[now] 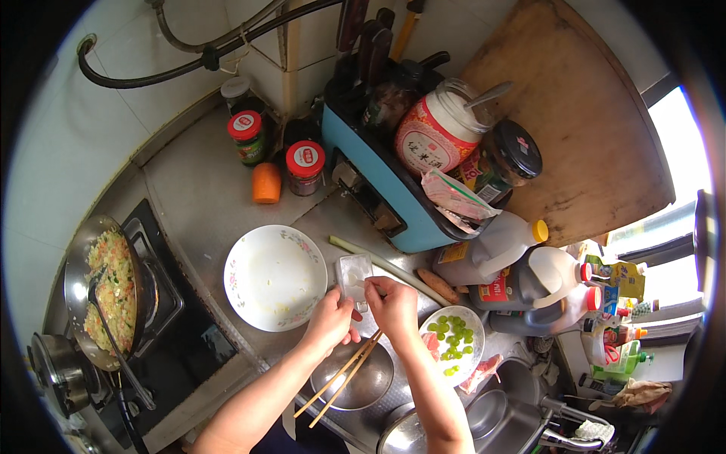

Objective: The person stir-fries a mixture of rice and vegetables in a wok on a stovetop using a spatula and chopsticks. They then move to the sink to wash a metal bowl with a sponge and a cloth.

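My left hand (333, 322) grips the near end of a small clear plastic box (353, 271) with white contents. My right hand (394, 305) is over that box, pinching the handle of a small pale spoon (357, 282) whose head is inside it. Below my hands is a steel bowl (368, 377). Wooden chopsticks (343, 381) slant across the bowl, their upper ends meeting at my right hand; I cannot tell whether it also holds them. Left of the box stands a white flower-rimmed plate (275, 272) with a few food bits.
At left, a wok (74, 284) of fried rice (113, 284) with a ladle (116, 346) sits on the gas stove (187, 352). A plate of green slices (454, 335) is right, near the sink (510, 420). A carrot piece (266, 183), jars and a blue knife holder (374, 181) stand behind.
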The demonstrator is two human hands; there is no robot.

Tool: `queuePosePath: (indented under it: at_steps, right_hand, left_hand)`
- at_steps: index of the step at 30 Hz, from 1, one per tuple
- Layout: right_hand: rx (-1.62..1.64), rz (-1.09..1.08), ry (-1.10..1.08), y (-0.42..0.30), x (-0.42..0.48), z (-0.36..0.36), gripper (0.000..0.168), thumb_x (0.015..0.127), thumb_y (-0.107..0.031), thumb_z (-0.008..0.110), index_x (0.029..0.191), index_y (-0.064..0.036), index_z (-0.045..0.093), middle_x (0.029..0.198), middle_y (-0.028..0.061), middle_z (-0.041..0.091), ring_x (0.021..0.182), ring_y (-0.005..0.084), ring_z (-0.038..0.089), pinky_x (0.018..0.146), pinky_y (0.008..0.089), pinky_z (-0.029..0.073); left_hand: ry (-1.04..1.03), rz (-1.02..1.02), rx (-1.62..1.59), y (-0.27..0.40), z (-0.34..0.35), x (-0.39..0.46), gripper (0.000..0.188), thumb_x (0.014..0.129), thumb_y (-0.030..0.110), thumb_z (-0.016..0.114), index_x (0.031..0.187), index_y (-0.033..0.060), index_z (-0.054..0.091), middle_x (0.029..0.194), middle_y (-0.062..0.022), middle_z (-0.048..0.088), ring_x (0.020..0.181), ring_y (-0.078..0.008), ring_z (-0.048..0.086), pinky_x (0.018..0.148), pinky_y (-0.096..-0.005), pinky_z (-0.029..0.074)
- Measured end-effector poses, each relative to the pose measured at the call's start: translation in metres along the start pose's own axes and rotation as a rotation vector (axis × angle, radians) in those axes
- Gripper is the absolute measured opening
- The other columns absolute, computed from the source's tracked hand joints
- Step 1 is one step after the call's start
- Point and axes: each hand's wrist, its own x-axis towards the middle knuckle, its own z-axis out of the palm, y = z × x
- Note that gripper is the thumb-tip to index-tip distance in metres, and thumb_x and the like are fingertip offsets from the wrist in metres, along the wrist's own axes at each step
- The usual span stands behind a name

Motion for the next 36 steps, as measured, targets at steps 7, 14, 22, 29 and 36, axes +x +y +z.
queuePosePath:
  at_steps: [7, 14, 22, 29, 36]
  right_hand:
    - [0.172, 0.210, 0.043, 0.004, -0.005, -0.014, 0.020, 0.079, -0.014, 0.060, 0.089, 0.002, 0.065, 0.064, 0.0100, 0.064, 0.055, 0.0103, 0.057, 0.054, 0.0242, 0.045]
    - [0.490, 0.272, 0.061, -0.008, -0.014, -0.027, 0.017, 0.082, -0.014, 0.062, 0.087, 0.002, 0.065, 0.058, -0.0031, 0.052, 0.049, 0.0028, 0.042, 0.043, 0.0174, 0.030]
    - [0.828, 0.129, -0.172, -0.114, -0.028, -0.003, 0.011, 0.083, -0.005, 0.058, 0.086, 0.004, 0.063, 0.054, -0.0040, 0.048, 0.041, 0.0016, 0.032, 0.037, 0.0169, 0.021]
    - [0.809, -0.064, -0.469, -0.256, -0.039, 0.076, 0.012, 0.083, -0.009, 0.060, 0.086, 0.003, 0.064, 0.056, -0.0040, 0.048, 0.045, 0.0019, 0.037, 0.040, 0.0167, 0.024]
    - [0.539, -0.374, -0.530, -0.361, -0.052, 0.158, 0.018, 0.084, -0.015, 0.061, 0.086, 0.003, 0.065, 0.058, -0.0017, 0.053, 0.049, 0.0021, 0.042, 0.044, 0.0174, 0.031]
  left_hand:
    - [0.004, 0.022, -0.001, -0.003, 0.001, 0.002, 0.029, 0.092, 0.014, 0.039, 0.116, -0.0019, 0.042, 0.079, -0.0122, 0.056, 0.039, -0.0132, 0.051, 0.031, -0.0222, 0.035]
    - [0.032, 0.198, -0.305, -0.011, -0.032, -0.060, 0.041, 0.093, 0.024, 0.047, 0.124, -0.0017, 0.039, 0.079, -0.0125, 0.057, 0.042, -0.0132, 0.051, 0.032, -0.0208, 0.031]
    - [0.154, 0.448, -1.254, -0.081, -0.161, -0.226, 0.045, 0.081, 0.023, 0.046, 0.120, 0.0024, 0.049, 0.109, -0.0162, 0.057, 0.087, -0.0236, 0.058, 0.071, -0.0329, 0.048]
    - [0.265, 0.678, -1.287, -0.046, -0.208, -0.288, 0.036, 0.077, 0.009, 0.050, 0.113, 0.0102, 0.053, 0.114, -0.0127, 0.054, 0.098, -0.0249, 0.054, 0.084, -0.0388, 0.044]
    - [0.378, 0.518, -1.048, -0.020, -0.288, -0.337, 0.045, 0.089, 0.047, 0.041, 0.099, 0.0040, 0.051, 0.053, 0.0064, 0.032, 0.040, -0.0059, 0.029, 0.040, -0.0199, 0.026]
